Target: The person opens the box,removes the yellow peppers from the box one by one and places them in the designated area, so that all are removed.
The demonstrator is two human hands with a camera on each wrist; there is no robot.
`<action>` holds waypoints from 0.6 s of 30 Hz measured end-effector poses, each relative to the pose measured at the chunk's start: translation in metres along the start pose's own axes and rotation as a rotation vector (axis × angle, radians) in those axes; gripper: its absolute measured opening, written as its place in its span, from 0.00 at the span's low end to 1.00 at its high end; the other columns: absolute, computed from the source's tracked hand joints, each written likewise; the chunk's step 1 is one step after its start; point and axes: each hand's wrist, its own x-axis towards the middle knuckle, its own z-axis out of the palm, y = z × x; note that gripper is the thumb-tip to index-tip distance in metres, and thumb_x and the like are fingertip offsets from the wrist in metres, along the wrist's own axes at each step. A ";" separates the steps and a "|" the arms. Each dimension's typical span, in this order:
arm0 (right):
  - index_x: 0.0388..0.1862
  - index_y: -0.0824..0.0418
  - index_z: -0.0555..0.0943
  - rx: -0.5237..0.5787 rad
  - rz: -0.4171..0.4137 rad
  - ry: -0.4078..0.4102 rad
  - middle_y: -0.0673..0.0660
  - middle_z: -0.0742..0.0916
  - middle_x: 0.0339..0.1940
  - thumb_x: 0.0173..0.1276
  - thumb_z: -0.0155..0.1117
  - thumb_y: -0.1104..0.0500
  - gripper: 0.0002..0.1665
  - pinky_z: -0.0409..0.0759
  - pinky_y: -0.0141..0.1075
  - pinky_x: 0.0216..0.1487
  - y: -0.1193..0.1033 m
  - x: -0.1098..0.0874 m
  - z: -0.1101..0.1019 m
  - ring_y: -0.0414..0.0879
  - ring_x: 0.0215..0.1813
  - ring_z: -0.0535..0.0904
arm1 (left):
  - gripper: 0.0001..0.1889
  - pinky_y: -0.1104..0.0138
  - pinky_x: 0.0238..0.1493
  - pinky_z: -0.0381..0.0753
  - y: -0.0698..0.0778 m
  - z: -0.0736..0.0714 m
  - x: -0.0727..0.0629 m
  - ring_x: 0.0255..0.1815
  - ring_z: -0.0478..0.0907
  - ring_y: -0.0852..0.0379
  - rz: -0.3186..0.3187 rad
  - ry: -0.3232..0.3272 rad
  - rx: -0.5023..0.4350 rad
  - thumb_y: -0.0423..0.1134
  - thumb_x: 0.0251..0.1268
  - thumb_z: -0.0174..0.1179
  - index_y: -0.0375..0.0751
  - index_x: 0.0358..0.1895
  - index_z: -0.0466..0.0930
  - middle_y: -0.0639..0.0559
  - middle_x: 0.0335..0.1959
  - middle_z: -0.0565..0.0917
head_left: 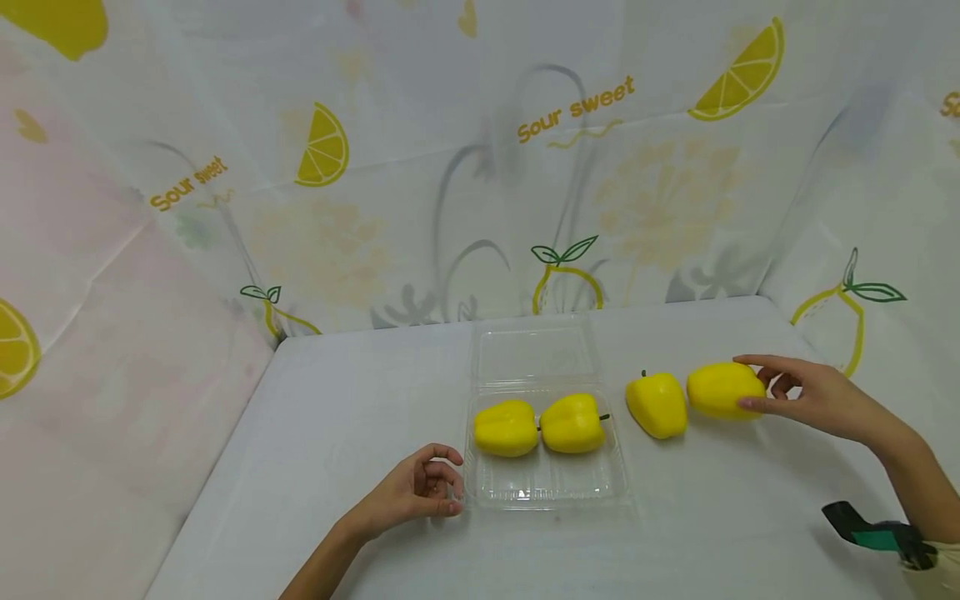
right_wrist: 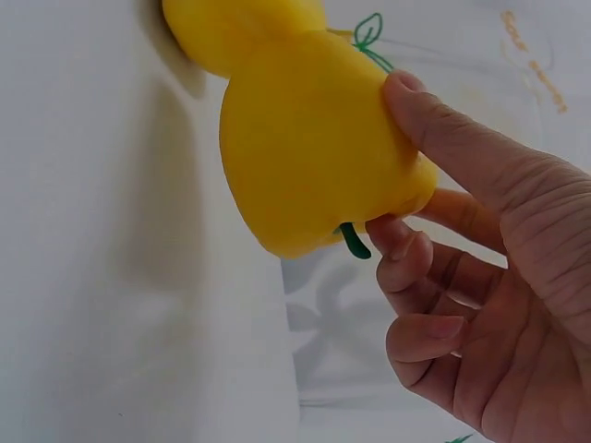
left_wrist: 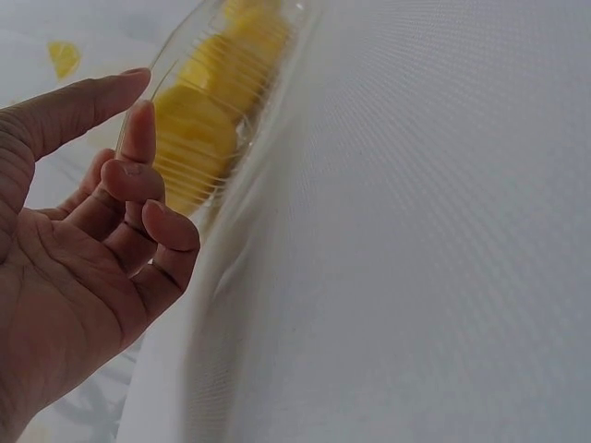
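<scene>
On the right of the head view, my right hand [head_left: 817,398] grips a yellow bell pepper [head_left: 723,390] between thumb and fingers. The right wrist view shows this bell pepper [right_wrist: 319,148] with its green stem facing the palm. Just left of it, another yellow bell pepper [head_left: 657,406] lies on the table. Two more, a left bell pepper [head_left: 505,429] and a right bell pepper [head_left: 572,423], lie side by side in a clear plastic clamshell box [head_left: 540,496]. Beside the box's left edge is my left hand [head_left: 416,487], its fingers loosely bent and its fingertips right at the rim.
The box's raised clear lid [head_left: 534,350] is at the back, toward the wall. A white cloth covers the table [head_left: 360,392]. Curtains [head_left: 420,208] printed with lemons and lettering stand behind and at both sides. A dark and green strap [head_left: 877,536] shows by the right forearm.
</scene>
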 end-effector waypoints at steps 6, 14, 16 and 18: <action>0.62 0.62 0.77 -0.008 0.006 -0.031 0.52 0.80 0.38 0.59 0.76 0.53 0.34 0.73 0.31 0.30 0.006 0.002 0.006 0.36 0.33 0.73 | 0.31 0.74 0.30 0.72 -0.001 -0.001 0.000 0.28 0.70 0.61 0.009 -0.007 -0.008 0.29 0.61 0.67 0.23 0.62 0.59 0.43 0.40 0.81; 0.62 0.64 0.76 0.005 0.010 -0.052 0.52 0.80 0.37 0.60 0.75 0.54 0.33 0.72 0.31 0.30 0.009 0.003 0.015 0.38 0.33 0.73 | 0.31 0.74 0.30 0.72 0.000 0.001 0.000 0.27 0.70 0.61 0.004 -0.001 -0.010 0.27 0.61 0.67 0.22 0.61 0.59 0.39 0.40 0.81; 0.63 0.65 0.75 -0.006 0.019 -0.068 0.54 0.81 0.40 0.61 0.75 0.53 0.34 0.72 0.32 0.31 0.008 0.003 0.016 0.41 0.35 0.73 | 0.31 0.74 0.29 0.72 0.000 0.001 0.000 0.27 0.70 0.61 0.003 0.001 -0.011 0.27 0.61 0.67 0.22 0.61 0.58 0.38 0.40 0.80; 0.64 0.65 0.75 -0.025 0.031 -0.068 0.54 0.81 0.41 0.62 0.74 0.52 0.35 0.73 0.32 0.32 0.008 0.003 0.018 0.43 0.37 0.73 | 0.31 0.74 0.29 0.72 0.000 0.001 0.000 0.27 0.70 0.61 0.001 0.001 -0.015 0.27 0.60 0.67 0.21 0.61 0.58 0.37 0.40 0.80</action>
